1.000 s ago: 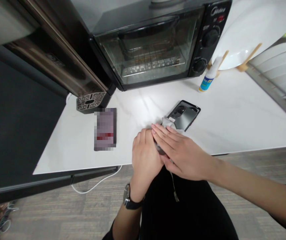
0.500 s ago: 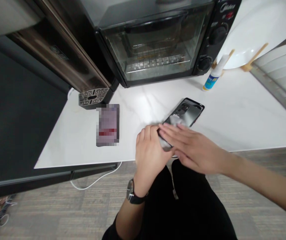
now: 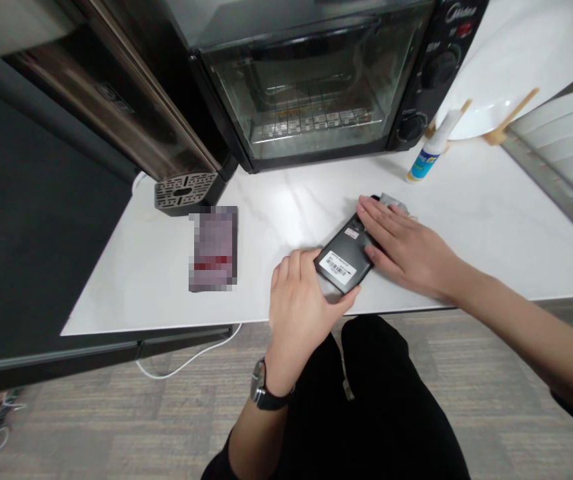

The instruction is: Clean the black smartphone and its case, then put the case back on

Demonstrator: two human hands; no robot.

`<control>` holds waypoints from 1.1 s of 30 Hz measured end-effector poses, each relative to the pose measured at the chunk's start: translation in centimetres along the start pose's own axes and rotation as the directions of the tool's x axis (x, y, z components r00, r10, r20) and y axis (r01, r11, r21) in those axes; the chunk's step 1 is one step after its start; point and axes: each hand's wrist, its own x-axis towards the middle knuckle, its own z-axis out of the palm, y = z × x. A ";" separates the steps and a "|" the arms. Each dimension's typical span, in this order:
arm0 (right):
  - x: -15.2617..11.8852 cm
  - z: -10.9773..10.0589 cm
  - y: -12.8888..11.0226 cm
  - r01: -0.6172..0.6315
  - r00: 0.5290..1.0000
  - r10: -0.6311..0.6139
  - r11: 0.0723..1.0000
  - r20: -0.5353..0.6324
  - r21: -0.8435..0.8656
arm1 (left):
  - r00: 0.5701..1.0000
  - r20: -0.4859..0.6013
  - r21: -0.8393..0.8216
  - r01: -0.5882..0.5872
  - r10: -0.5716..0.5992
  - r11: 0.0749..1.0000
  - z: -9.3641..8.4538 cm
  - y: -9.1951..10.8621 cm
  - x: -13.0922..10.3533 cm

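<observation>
A dark phone (image 3: 349,257) lies back up and slanted on the white counter, with a white barcode label on its lower half. My left hand (image 3: 299,300) grips the phone's lower end between thumb and fingers. Across its upper end lies my right hand (image 3: 399,247), fingers stretched out and hiding most of the camera area. A bit of grey cloth (image 3: 393,202) shows past the fingertips of my right hand, partly under them.
Left on the counter (image 3: 131,287) lies a blurred purple packet (image 3: 213,247). Behind stand a toaster oven (image 3: 316,100) and a machine with a drip grate (image 3: 185,191). A white-and-blue bottle (image 3: 425,160) stands at the right, near a rack (image 3: 551,173) of white dishes.
My right hand has slid up and right along the phone, uncovering the barcode label. The grey cloth now shows at the phone's top end. My left hand has hardly moved.
</observation>
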 end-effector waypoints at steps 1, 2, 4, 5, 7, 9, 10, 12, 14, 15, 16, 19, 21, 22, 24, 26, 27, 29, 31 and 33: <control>-0.1 0.0 -0.3 0.047 0.999 -0.047 0.998 0.014 0.031 | 1.000 0.008 0.011 0.000 0.000 1.000 0.0 0.0 0.0; -0.2 0.0 -0.7 0.114 0.992 -0.118 0.990 0.047 0.081 | 1.000 0.014 0.023 -0.002 0.001 1.000 0.0 -0.1 0.0; -0.4 0.0 -1.5 0.223 0.963 -0.243 0.960 0.114 0.167 | 1.000 0.019 0.042 -0.008 0.007 0.999 0.0 -0.1 0.0; -0.4 0.0 -1.5 0.227 0.959 -0.250 0.959 0.131 0.170 | 1.000 0.017 0.042 -0.008 0.008 0.999 0.0 -0.1 0.0; -0.3 0.0 -0.9 0.140 0.987 -0.146 0.987 0.062 0.082 | 1.000 0.007 0.018 -0.006 0.006 1.000 0.0 -0.1 0.1; -0.2 0.0 -0.3 0.009 1.000 -0.009 1.000 -0.009 0.001 | 1.000 0.003 -0.001 0.001 -0.001 1.000 0.0 -0.1 0.1; -0.3 0.1 -0.4 0.005 1.000 -0.005 1.000 -0.004 0.003 | 1.000 0.006 -0.002 0.001 -0.001 1.000 0.0 0.0 0.1; -0.5 0.1 -1.0 0.122 0.991 -0.127 0.987 0.042 0.103 | 1.000 0.012 0.009 0.003 -0.003 1.000 0.0 0.0 0.2; -0.6 0.0 -1.5 0.214 0.964 -0.240 0.956 0.116 0.201 | 1.000 0.016 0.018 -0.003 0.003 1.000 0.0 0.0 0.2; -0.6 -0.1 -1.4 0.238 0.959 -0.262 0.952 0.110 0.192 | 1.000 0.013 0.019 -0.005 0.005 1.000 0.0 0.0 0.1; -0.5 -0.2 -1.1 0.202 0.971 -0.217 0.968 0.096 0.146 | 1.000 0.009 0.015 -0.005 0.004 1.000 0.0 0.0 0.1; 0.0 -0.2 -0.3 0.000 1.000 0.000 1.000 0.000 0.007 | 1.000 -0.001 0.002 -0.005 0.005 1.000 0.0 -0.1 0.1; 0.2 -0.1 -0.7 0.095 0.994 -0.098 0.994 0.052 0.060 | 1.000 0.010 0.023 -0.012 0.012 1.000 0.1 -0.2 0.1; 0.2 0.0 -1.1 0.169 0.979 -0.180 0.979 0.093 0.115 | 1.000 0.019 0.043 -0.019 0.018 0.999 0.1 -0.2 0.1; 0.3 0.1 -1.1 0.235 0.956 -0.258 0.958 0.139 0.166 | 1.000 0.022 0.065 -0.022 0.020 0.998 0.2 -0.2 0.1; 0.5 0.2 0.1 0.153 0.985 -0.159 0.985 0.070 0.085 | 1.000 0.006 0.048 -0.007 0.007 0.999 0.1 -0.2 0.1; 0.6 0.2 0.8 0.062 0.997 -0.063 0.998 0.041 0.032 | 1.000 0.000 0.030 0.003 -0.003 1.000 0.1 -0.1 0.2; 0.7 0.0 1.7 0.039 0.999 -0.040 0.999 0.035 0.024 | 1.000 0.003 0.013 0.017 -0.017 1.000 0.0 0.0 0.2; 0.6 -0.4 1.1 0.183 0.975 -0.194 0.977 0.104 0.111 | 1.000 0.021 0.038 0.010 -0.011 0.999 0.0 0.0 0.2; 0.2 -1.0 -0.5 0.306 0.931 -0.337 0.930 0.138 0.206 | 0.999 0.039 0.073 0.004 -0.007 0.997 0.0 -0.1 0.2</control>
